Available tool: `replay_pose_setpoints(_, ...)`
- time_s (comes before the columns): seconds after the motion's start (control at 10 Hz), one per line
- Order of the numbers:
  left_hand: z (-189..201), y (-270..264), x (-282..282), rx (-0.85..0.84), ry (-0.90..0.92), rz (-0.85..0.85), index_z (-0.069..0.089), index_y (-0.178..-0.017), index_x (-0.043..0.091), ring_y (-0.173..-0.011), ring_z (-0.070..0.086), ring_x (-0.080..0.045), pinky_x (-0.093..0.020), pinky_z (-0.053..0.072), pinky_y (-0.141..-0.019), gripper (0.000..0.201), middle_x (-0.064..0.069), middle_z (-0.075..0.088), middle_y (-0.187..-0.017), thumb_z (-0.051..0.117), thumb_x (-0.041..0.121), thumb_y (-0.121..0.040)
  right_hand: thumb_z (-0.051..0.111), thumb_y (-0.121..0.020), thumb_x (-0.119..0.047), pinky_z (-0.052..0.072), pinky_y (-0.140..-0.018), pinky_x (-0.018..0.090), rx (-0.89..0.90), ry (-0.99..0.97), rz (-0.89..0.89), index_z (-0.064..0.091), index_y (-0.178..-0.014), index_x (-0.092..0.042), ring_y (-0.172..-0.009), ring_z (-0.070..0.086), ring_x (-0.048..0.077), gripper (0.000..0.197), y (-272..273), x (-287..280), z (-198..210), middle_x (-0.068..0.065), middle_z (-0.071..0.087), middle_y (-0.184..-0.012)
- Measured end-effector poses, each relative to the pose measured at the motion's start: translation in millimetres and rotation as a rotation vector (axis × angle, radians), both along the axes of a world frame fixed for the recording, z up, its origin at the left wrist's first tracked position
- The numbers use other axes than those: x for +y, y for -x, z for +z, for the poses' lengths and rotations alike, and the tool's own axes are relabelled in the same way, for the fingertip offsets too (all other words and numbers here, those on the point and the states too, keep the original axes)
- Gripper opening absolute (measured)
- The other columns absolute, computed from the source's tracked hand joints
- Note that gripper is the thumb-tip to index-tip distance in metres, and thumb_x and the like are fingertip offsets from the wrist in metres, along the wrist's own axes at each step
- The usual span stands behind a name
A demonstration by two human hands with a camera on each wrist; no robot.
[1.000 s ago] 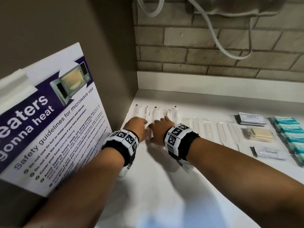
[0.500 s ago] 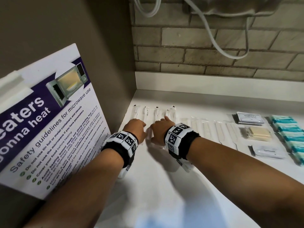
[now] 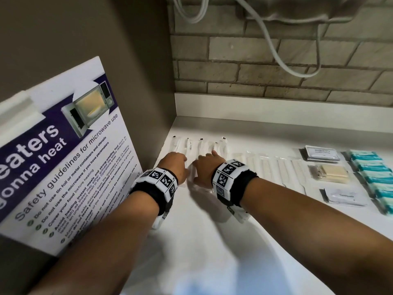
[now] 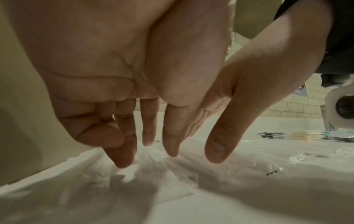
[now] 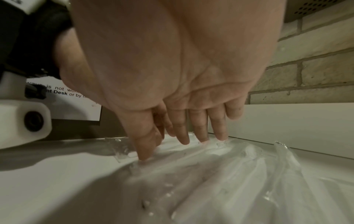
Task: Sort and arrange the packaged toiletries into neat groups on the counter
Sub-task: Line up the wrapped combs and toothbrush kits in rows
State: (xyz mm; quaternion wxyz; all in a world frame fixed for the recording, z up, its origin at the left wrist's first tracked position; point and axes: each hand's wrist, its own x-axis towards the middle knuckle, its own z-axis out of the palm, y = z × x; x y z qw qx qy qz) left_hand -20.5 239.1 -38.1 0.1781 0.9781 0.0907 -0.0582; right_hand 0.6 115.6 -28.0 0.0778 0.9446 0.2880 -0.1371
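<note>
1. White counter (image 3: 212,241) in a corner: brick wall (image 3: 276,60) behind, grey side panel at left carrying a microwave safety poster (image 3: 63,156). White cables (image 3: 287,60) hang down the wall.
2. Clear-wrapped toothbrushes (image 3: 200,145) lie side by side in the back-left corner of the counter, black tabs at their far ends.
3. Left hand (image 3: 175,163) and right hand (image 3: 207,165) rest next to each other on the near ends of these packets.
4. Left wrist view: left fingers (image 4: 122,157) nearly straight, tips pressing the plastic wrap; nothing clenched.
5. Right wrist view: right fingers (image 5: 184,136) extended, tips and thumb pressing down on the wrap; no grasp.
6. Right of the toothbrushes: a row of clear-wrapped combs (image 3: 282,167).
7. Further right, three groups front to back: toothpaste sachets (image 3: 344,195), tan packets (image 3: 331,172), shampoo sachets (image 3: 322,153).
8. Teal packets (image 3: 374,175) in a column at the right edge.
</note>
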Motion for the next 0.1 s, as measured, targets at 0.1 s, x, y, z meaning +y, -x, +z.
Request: replay_pose_setpoints(0.1, 6.6, -1.2, -1.0, -0.052, -0.023, -0.007, 0.055, -0.132, 0.015, -0.122, 0.054, -0.025, -0.032, 0.043, -0.102, 0.046, -0.007, 0.057, -0.133, 0.064, 0.028, -0.089, 0.052, -0.09, -0.041, 0.017, -0.119, 0.046, -0.015, -0.022, 0.002, 0.052, -0.134, -0.016, -0.128, 0.047, 0.028, 0.051, -1.0, 0.6, 2.6, 0.007, 0.057, -0.129)
